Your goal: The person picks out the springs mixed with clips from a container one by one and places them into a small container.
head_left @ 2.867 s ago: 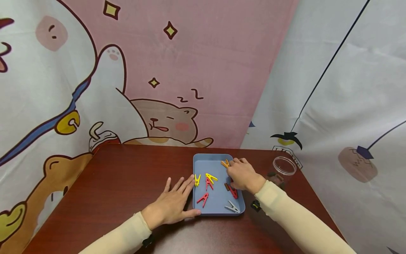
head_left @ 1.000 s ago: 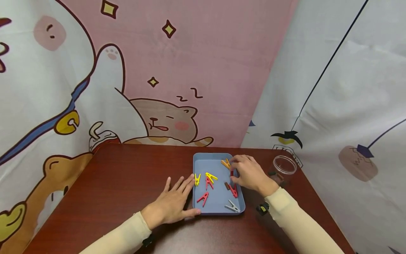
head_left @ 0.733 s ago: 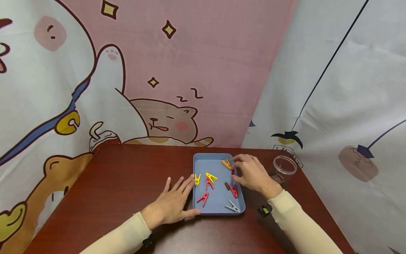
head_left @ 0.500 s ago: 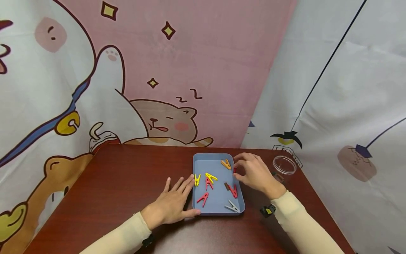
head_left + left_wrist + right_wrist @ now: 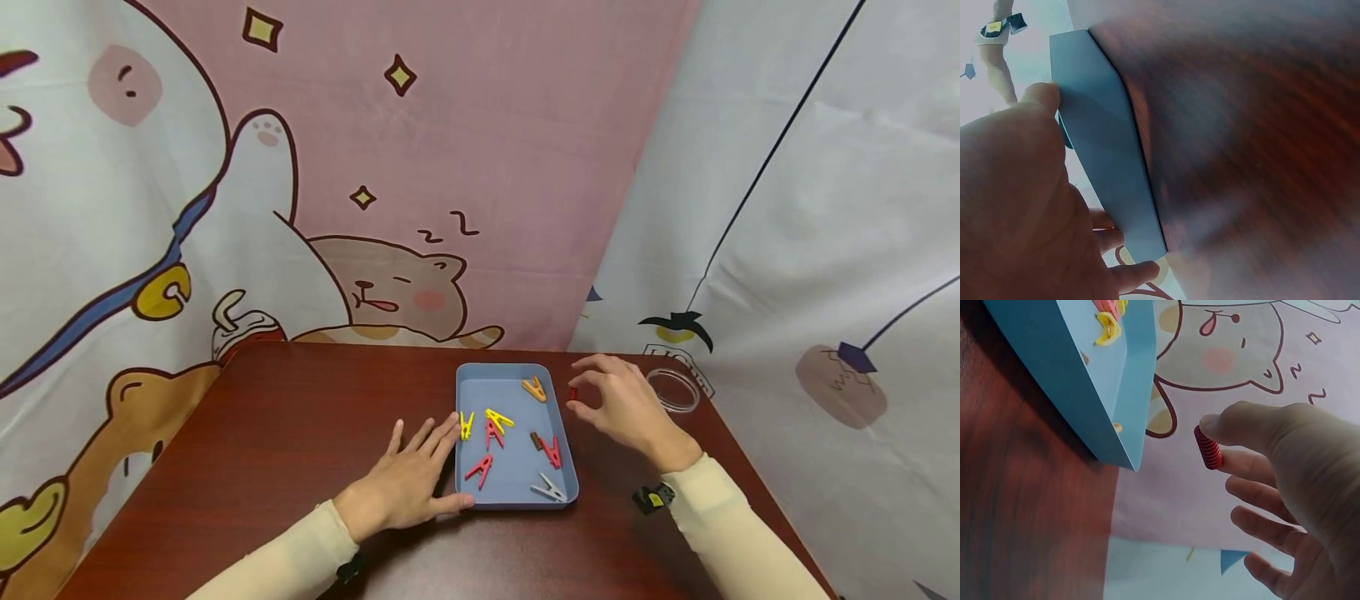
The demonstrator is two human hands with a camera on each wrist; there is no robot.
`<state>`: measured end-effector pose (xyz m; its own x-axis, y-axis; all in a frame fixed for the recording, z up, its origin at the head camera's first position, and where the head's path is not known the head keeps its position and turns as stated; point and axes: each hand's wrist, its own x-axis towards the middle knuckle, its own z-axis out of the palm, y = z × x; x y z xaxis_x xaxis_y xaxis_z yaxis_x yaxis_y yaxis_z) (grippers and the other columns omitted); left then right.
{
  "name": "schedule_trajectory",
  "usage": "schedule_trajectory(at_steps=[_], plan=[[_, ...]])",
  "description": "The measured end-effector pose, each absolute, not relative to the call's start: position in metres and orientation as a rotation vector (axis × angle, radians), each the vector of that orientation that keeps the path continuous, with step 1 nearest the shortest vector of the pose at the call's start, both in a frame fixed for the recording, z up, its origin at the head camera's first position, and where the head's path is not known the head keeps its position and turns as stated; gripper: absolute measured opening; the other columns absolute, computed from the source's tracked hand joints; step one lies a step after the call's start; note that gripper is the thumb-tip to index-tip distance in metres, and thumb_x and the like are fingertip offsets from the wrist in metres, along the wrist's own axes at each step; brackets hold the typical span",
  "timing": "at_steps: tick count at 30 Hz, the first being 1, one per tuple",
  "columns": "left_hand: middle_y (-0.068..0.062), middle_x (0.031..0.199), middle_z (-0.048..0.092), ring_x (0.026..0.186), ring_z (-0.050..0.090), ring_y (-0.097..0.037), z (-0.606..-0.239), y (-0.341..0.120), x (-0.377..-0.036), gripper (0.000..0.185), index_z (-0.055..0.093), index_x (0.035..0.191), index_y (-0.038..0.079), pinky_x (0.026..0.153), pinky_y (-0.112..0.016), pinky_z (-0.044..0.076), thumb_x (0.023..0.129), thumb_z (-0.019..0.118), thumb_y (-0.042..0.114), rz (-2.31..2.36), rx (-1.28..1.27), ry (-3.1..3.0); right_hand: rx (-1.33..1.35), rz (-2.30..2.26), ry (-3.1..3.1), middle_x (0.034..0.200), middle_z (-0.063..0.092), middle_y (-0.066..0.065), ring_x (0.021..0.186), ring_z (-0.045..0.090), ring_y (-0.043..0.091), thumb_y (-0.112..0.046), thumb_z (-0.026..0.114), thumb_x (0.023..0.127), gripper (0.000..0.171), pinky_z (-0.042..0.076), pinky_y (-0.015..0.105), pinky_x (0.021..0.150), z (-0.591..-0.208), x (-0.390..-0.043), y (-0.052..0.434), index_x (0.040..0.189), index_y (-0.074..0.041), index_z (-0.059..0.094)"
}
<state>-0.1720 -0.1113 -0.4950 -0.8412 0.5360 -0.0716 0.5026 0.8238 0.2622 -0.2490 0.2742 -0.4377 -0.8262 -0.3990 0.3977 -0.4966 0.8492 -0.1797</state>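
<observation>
My right hand (image 5: 626, 408) pinches a small red spring (image 5: 1209, 448) between thumb and a fingertip, with the other fingers spread apart. It hovers just right of the blue tray (image 5: 517, 492). My left hand (image 5: 405, 483) lies with its fingers straight against the tray's left side, the thumb by the near corner. Inside the tray are an orange clothespin (image 5: 535, 388), yellow clothespins (image 5: 498, 418), red clothespins (image 5: 480, 471), a grey clothespin (image 5: 550, 488) and a small brown piece (image 5: 536, 441). The left wrist view shows fingertips touching the tray's outer wall (image 5: 1104, 137).
A clear round jar (image 5: 672, 390) stands behind my right hand near the table's right edge; the hand and wrist hide its lower part. The dark wooden table (image 5: 315, 417) meets a cartoon-printed cloth (image 5: 525, 167) at the back.
My right hand has lifted out of the tray's right side and moved right past the rim, carrying the red spring. The left hand and the clothespins have stayed put.
</observation>
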Motion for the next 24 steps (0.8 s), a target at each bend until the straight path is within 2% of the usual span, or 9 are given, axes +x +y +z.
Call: schedule_trajectory(at_steps=[11,19,21,24], plan=[[-0.005,0.199,0.017,0.179,0.033,-0.046,-0.494,-0.111,-0.170,0.113,0.026,0.187,0.012,0.141,-0.084,0.015,0.107,0.060,0.084,0.344,0.823,2.867,0.624,0.437,-2.611,0.141,0.079,0.013,0.137,0.071,0.044,-0.023,0.100,0.093,0.031,0.049,0.078,0.121,-0.426,-0.243,0.300,0.119,-0.009,0.091],[-0.006,0.199,0.017,0.179,0.033,-0.046,-0.496,-0.110,-0.171,0.113,0.026,0.187,0.011,0.141,-0.085,0.014,0.107,0.060,0.084,0.347,0.820,2.872,0.576,0.452,-2.570,0.139,0.080,0.014,0.133,0.071,0.044,-0.020,0.100,0.092,0.030,0.052,0.076,0.113,-0.424,-0.243,0.320,0.118,-0.009,0.090],[-0.006,0.199,0.017,0.179,0.032,-0.046,-0.496,-0.110,-0.171,0.113,0.025,0.187,0.012,0.141,-0.084,0.014,0.108,0.060,0.084,0.348,0.817,2.871,0.576,0.452,-2.557,0.137,0.080,0.014,0.125,0.073,0.042,-0.019,0.100,0.091,0.030,0.056,0.071,0.107,-0.424,-0.243,0.324,0.118,-0.008,0.090],[-0.006,0.199,0.017,0.179,0.033,-0.046,-0.496,-0.110,-0.171,0.113,0.025,0.187,0.012,0.141,-0.084,0.015,0.108,0.060,0.084,0.342,0.818,2.873,0.561,0.436,-2.541,0.135,0.081,0.014,0.101,0.074,0.033,-0.018,0.101,0.091,0.030,0.061,0.056,0.090,-0.425,-0.243,0.330,0.117,-0.008,0.090]])
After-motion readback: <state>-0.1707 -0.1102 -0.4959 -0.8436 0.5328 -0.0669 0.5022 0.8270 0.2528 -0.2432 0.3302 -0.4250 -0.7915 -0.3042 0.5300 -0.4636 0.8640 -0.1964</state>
